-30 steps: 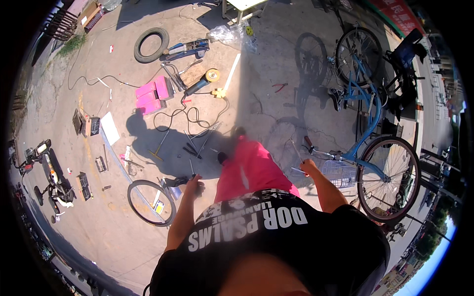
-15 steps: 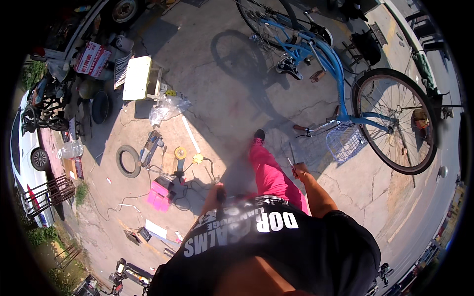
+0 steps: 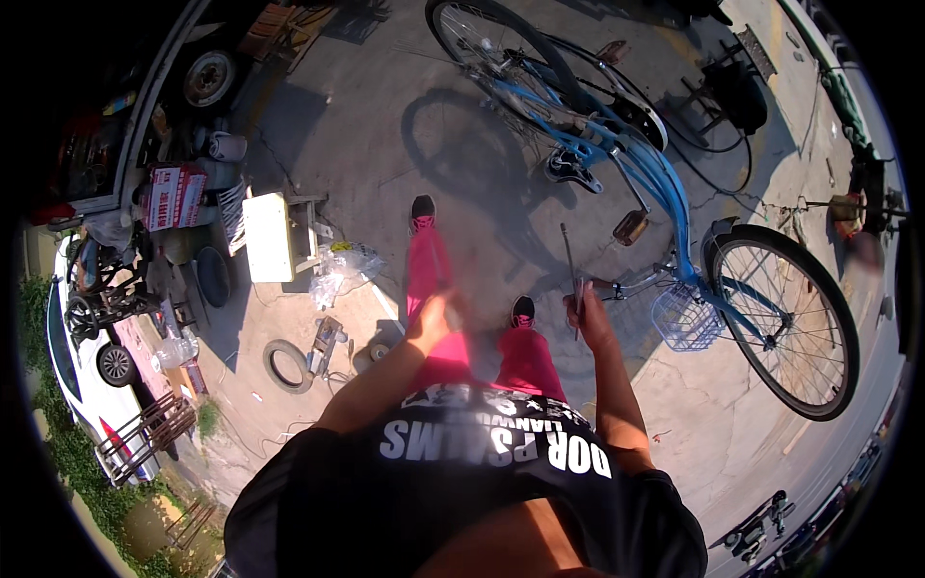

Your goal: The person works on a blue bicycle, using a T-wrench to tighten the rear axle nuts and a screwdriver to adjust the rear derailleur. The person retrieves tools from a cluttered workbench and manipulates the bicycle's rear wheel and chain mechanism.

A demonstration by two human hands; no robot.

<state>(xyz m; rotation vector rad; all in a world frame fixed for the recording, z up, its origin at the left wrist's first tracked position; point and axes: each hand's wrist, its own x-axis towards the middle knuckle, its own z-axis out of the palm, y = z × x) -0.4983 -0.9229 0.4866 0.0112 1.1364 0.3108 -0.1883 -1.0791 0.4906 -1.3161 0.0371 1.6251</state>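
Observation:
In the head view my right hand (image 3: 585, 310) is closed around a long, thin metal rod-like tool (image 3: 568, 249), which points up and away from me beside the handlebar of a blue bicycle (image 3: 682, 222). The bicycle has a wire front basket (image 3: 686, 318) and stretches along the right side. My left hand (image 3: 434, 313) is in front of my left pink trouser leg, blurred, so its fingers and anything in them are unclear. My shoes (image 3: 422, 210) are on the shaded concrete, one farther forward than the other.
A white stool (image 3: 265, 236), crumpled plastic (image 3: 342, 279), a loose tyre (image 3: 287, 368) and a floor jack (image 3: 325, 345) lie left of my legs. Piled goods (image 3: 176, 197) and a white car (image 3: 87, 409) line the left side. A black chair (image 3: 737, 96) stands behind the bicycle.
My view has turned left and I have stepped forward, so the stool and bicycle are closer. My left hand has swung forward and up; my right hand still holds the tool.

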